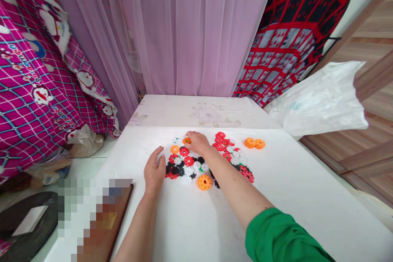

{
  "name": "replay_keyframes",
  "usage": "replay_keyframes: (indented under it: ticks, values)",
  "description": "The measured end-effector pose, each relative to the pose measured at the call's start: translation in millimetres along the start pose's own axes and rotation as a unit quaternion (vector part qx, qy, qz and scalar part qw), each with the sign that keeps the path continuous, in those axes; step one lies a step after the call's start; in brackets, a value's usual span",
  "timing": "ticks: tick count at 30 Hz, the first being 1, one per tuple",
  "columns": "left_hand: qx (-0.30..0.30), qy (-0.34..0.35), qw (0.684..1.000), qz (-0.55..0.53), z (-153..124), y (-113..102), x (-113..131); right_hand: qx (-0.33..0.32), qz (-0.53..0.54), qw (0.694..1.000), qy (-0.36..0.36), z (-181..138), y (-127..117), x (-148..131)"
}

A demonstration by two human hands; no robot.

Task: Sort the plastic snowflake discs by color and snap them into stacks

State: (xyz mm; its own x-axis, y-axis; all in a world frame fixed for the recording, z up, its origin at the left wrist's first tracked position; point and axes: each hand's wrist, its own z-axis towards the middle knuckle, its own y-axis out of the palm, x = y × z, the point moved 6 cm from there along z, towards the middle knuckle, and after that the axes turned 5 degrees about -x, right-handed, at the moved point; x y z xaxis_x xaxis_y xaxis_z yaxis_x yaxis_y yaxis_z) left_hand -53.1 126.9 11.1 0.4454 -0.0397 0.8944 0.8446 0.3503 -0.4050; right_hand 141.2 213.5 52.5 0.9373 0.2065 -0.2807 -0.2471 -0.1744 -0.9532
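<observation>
- By the curled right hand (199,144), an orange disc (187,141) is met at the fingertips on the pile's far side; whether it is gripped cannot be told.
- The left hand (154,170) is held open, thumb parted from fingers, at the pile's left edge.
- Between the hands, thin, notched, flower-shaped pieces (188,161) in red, white and black are heaped, overlapped too closely to be counted; more are spread right of the forearm.
- Four other orange rounds are seen: one paler disc (172,150) left, one thick slotted disc (200,183) near, and two touching discs (249,143) right.
- All are borne by one white tabletop (294,196).
- One crumpled plastic bag (325,100) is seen right; a pleated purple curtain (190,28) is hung far.
</observation>
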Motion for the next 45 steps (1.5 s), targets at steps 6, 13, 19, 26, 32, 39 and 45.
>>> replay_keyframes:
  ticks: [6,13,19,26,32,39,45]
  values:
    - [0.003,-0.006,1.0,-0.005,0.4,0.1,-0.5,0.038,0.109,0.993,0.02,-48.0,-14.3,20.2]
    - [0.005,-0.01,1.0,-0.013,0.4,-0.6,-0.6,0.081,0.156,0.983,-0.053,-148.0,-11.5,22.5]
    - [0.006,-0.01,1.0,-0.014,0.3,-1.4,0.1,0.082,0.112,0.988,-0.062,-170.4,-2.9,17.3]
    - [0.012,0.004,1.0,-0.011,-0.2,-2.4,3.2,0.06,0.063,0.994,-0.066,-172.7,2.9,14.0]
    - [0.011,-0.001,1.0,-0.006,-1.2,-1.9,3.8,0.073,0.085,0.991,-0.072,-169.3,-4.1,15.0]
    - [0.039,-0.025,0.997,-0.067,2.2,-3.3,-9.4,0.062,0.047,0.992,-0.104,-105.6,-24.6,-10.7]
    - [0.061,-0.031,0.991,-0.117,3.8,-4.5,-18.0,-0.012,-0.071,0.995,-0.065,-36.3,-8.1,-49.9]
